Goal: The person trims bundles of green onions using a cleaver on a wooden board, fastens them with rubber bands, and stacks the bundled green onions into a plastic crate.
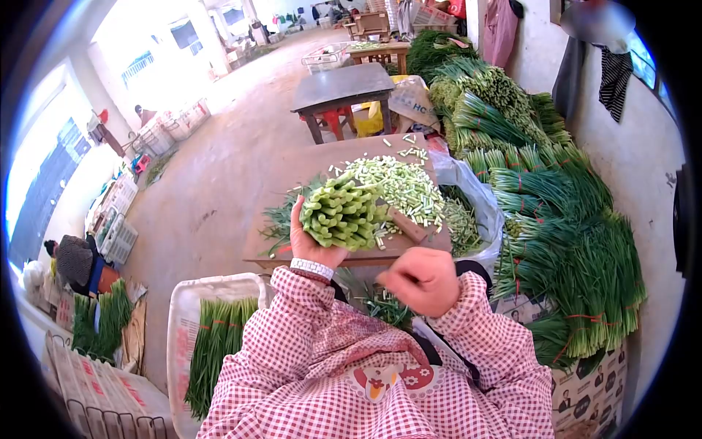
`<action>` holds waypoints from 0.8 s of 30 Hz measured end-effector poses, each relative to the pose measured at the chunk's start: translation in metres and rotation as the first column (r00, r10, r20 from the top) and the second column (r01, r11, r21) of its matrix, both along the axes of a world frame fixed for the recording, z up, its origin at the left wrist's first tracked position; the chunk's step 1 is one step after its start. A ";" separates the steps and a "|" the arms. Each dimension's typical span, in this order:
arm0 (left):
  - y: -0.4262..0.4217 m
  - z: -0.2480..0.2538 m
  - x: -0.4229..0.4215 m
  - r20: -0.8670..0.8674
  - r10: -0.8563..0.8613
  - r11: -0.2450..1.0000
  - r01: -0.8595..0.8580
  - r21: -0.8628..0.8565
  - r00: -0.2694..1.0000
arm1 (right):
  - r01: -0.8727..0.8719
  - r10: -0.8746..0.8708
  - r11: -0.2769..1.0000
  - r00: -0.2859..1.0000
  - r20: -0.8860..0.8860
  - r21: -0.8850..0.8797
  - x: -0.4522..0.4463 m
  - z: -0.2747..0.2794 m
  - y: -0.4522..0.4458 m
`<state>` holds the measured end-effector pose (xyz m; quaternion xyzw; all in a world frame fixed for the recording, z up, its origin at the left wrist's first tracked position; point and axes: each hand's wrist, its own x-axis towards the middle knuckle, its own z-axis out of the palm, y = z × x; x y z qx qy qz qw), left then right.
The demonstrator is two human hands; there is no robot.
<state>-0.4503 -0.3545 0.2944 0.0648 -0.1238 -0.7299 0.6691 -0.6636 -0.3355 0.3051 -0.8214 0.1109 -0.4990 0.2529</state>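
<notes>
My left hand (316, 244) is wrapped round a thick bundle of green stalks (344, 214), their pale ends pointing up and towards me. Leafy greens (284, 219) lie beside it at the left of the small brown table (311, 157). My right hand (424, 280) is curled closed in front of the table's near edge, apart from the bundle. Whatever its fingers may hold is hidden. A brown wooden handle (408, 224) lies just beyond it, against a heap of short cut stalk pieces (401, 186).
Tied bundles of long green chives (552, 212) are piled along the right wall. A plastic bag (479, 192) of trimmings hangs at the table's right. At lower left stands a white crate (179, 322) holding more chives. Behind is a dark table (344, 88); a person (77, 260) sits far left.
</notes>
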 end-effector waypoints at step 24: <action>0.049 -0.016 0.024 0.269 0.289 0.957 -0.274 -0.091 0.919 | -0.116 0.176 0.967 0.948 -0.264 0.228 -0.001 -0.024 0.039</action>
